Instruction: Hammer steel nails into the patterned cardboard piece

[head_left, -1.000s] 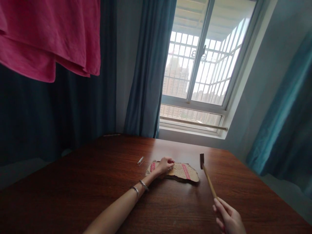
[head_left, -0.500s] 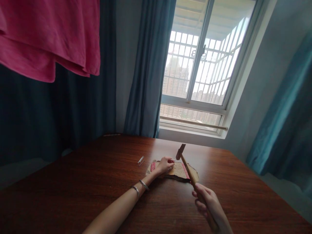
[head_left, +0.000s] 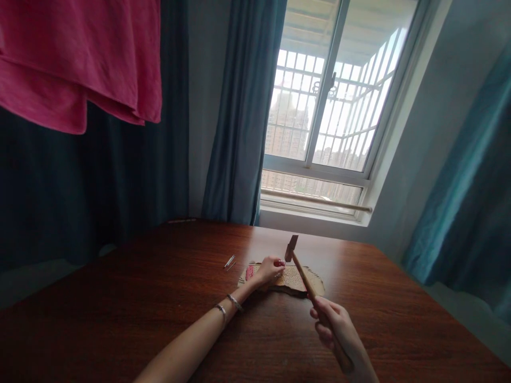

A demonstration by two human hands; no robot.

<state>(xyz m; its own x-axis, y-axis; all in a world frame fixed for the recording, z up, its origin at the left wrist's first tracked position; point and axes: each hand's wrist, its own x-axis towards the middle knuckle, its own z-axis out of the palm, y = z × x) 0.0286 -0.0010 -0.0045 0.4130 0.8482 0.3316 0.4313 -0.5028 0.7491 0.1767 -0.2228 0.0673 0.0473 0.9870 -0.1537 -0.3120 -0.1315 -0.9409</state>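
Observation:
My right hand (head_left: 335,325) is wrapped round the wooden handle of a hammer (head_left: 305,279), whose dark head is raised close to my left fingers. My left hand (head_left: 271,270) rests on a tan, dotted slab (head_left: 295,279) with ragged edges and a pink-red patch near its left end. Its fingers are pinched together over the slab; what they hold is too small to make out. Two bracelets circle my left wrist. Left of the slab lie several thin metal pins or rods (head_left: 229,262).
A brown wooden table (head_left: 159,298) spreads under everything. Beyond its far edge stand blue curtains (head_left: 239,117) and a barred window (head_left: 319,117). Pink cloth (head_left: 115,64) hangs at the upper left.
My right hand and the hammer have shifted slightly left, the hammer head coming nearer my left fingers. My left hand stays in place on the slab.

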